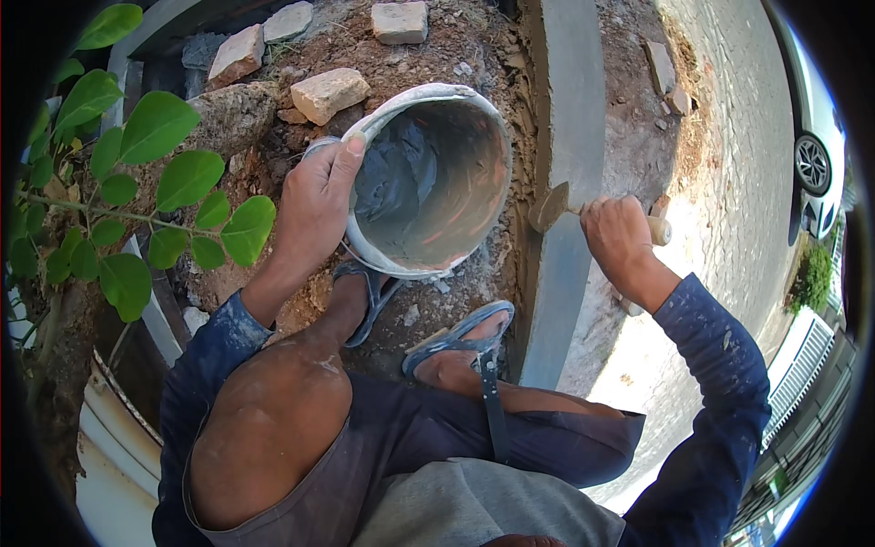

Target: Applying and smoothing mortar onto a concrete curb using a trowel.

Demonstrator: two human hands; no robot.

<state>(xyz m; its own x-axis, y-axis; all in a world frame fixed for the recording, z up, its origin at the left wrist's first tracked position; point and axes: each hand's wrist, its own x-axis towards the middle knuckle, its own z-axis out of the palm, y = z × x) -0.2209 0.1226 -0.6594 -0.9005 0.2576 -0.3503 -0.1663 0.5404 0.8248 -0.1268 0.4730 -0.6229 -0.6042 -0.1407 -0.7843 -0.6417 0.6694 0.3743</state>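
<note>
My left hand (319, 196) grips the rim of a bucket (503, 164), its thumb over the edge and the fingers hidden behind the outer wall. The bucket tilts so that its mouth faces me. Wet grey mortar (392, 178) lies along its left inner side, and a thin smear coats the rest. In my right hand (624, 239) is a trowel (550, 209), held by its wooden handle. The trowel's small mortar-coated blade points left, over the left edge of a smooth grey concrete curb (572, 100).
Broken blocks (330, 95) lie on the soil beyond the bucket. A leafy branch (173, 214) reaches in from the left. My sandalled feet (465, 351) stand between bucket and curb. A paved road (738, 137) runs along the right, with a parked white car (816, 118).
</note>
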